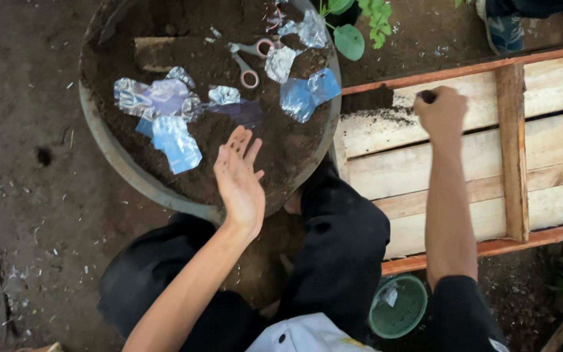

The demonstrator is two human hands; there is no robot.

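I see the left hand (239, 179) spread open above the soil basin (109, 146), scissors (249, 62) and foil scraps (174, 140) toward eleven o'clock; at two o'clock, the right hand (441, 112) fists something dark over the wooden crate (513, 140), apparently gripped against spilling.
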